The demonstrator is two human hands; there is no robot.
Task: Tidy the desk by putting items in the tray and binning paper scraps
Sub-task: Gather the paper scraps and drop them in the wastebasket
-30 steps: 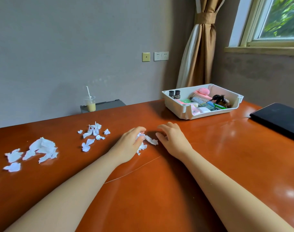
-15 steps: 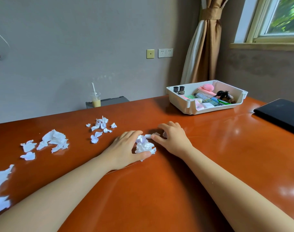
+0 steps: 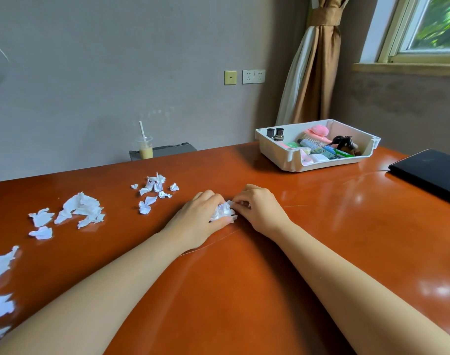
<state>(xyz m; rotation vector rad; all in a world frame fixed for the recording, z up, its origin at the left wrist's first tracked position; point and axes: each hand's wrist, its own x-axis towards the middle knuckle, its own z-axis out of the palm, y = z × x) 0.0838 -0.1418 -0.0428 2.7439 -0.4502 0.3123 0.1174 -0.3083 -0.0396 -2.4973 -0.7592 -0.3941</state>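
Observation:
A small wad of white paper scraps (image 3: 224,212) lies on the orange-brown desk (image 3: 321,239) between my two hands. My left hand (image 3: 197,219) cups it from the left, fingers and thumb curled round it. My right hand (image 3: 259,208) pinches the wad's right edge with curled fingers. More torn scraps lie in a small cluster (image 3: 153,192) behind my left hand, in a bigger heap (image 3: 78,210) further left, and at the desk's left edge (image 3: 0,283). The white tray (image 3: 277,153) stands at the back right, holding a pink brush and several small items.
A black flat case (image 3: 428,172) lies at the right edge of the desk. Behind the desk's far edge a plastic cup with a straw (image 3: 144,148) stands on a grey stand. A curtain and a window fill the back right corner.
Both hands have drawn closer together, bunching the loose scraps between them into one tighter wad. The view has shifted a little leftward, showing more scraps at the left edge.

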